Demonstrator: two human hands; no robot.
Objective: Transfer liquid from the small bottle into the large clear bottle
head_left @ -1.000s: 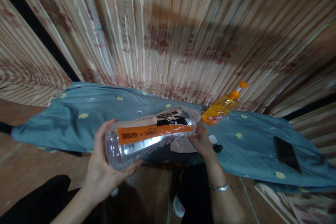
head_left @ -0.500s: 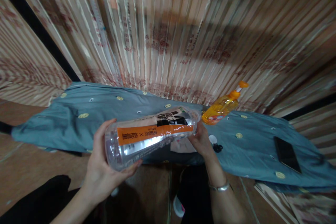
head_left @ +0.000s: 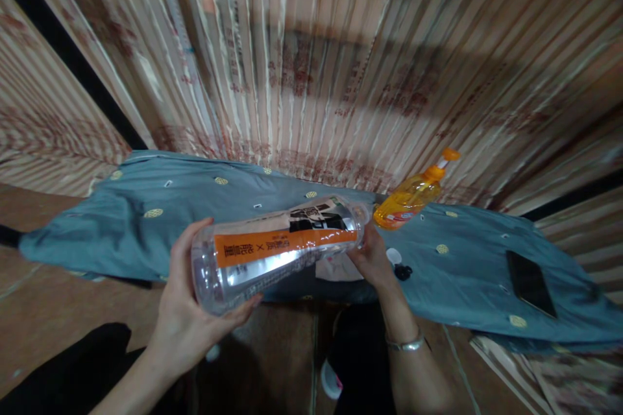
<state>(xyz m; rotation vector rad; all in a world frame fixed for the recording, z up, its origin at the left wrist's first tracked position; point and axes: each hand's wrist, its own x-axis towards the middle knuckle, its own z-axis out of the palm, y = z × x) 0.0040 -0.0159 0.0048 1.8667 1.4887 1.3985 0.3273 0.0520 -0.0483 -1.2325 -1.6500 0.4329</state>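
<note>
The left hand (head_left: 187,324) is cupping the bottom of the big clear plastic bottle with the orange label (head_left: 277,249), lying sideways, and the right hand (head_left: 372,259) is pinching its neck; the cap looks already off.

Clear bottle (head_left: 277,253): sits marginally further left and lower in the frame than a second ago. Left hand (head_left: 192,318) likewise shifted slightly left. Orange bottle (head_left: 411,198): marginally higher in the frame.
</note>
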